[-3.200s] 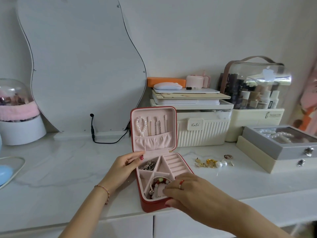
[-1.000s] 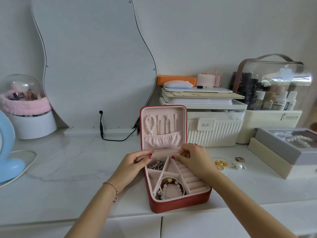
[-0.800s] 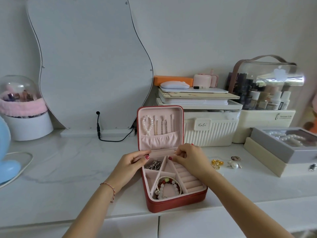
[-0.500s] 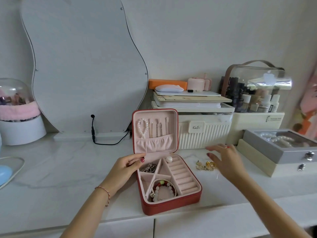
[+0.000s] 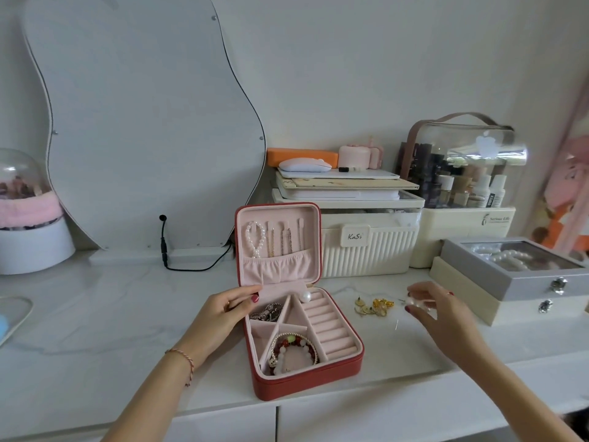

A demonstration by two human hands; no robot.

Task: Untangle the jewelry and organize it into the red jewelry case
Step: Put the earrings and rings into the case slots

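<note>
On the white marble counter, near its front edge: the red jewelry case is lying open, its lid standing upright at 12 o'clock.
Left hand: the left hand is resting against the case's 9 o'clock wall, thumb and forefinger touching the pink flap at the hinge; fingers are lying loosely bent and are not closing on anything.
Right hand: the right hand is hovering at 3 o'clock of the case, fingertips pinching a pearl earring; motion blur is hiding the exact grip.
Case contents: a pearl bracelet and thin chains are hanging in the lid; a loose pearl is sitting at the top of the ring rolls; a beaded bracelet is lying in the 6 o'clock compartment; a dark tangle is filling the 10 o'clock compartment, too knotted to make out.
Loose pieces: gold earrings are lying on the counter between the case and the right hand.
Writing: the ribbed cream box at 1 o'clock is carrying a tag reading "KaSi"; the cosmetics organizer is showing small print, too blurred to read surely.
Cut off: the grey pearl box is running past the 3 o'clock edge.
</note>
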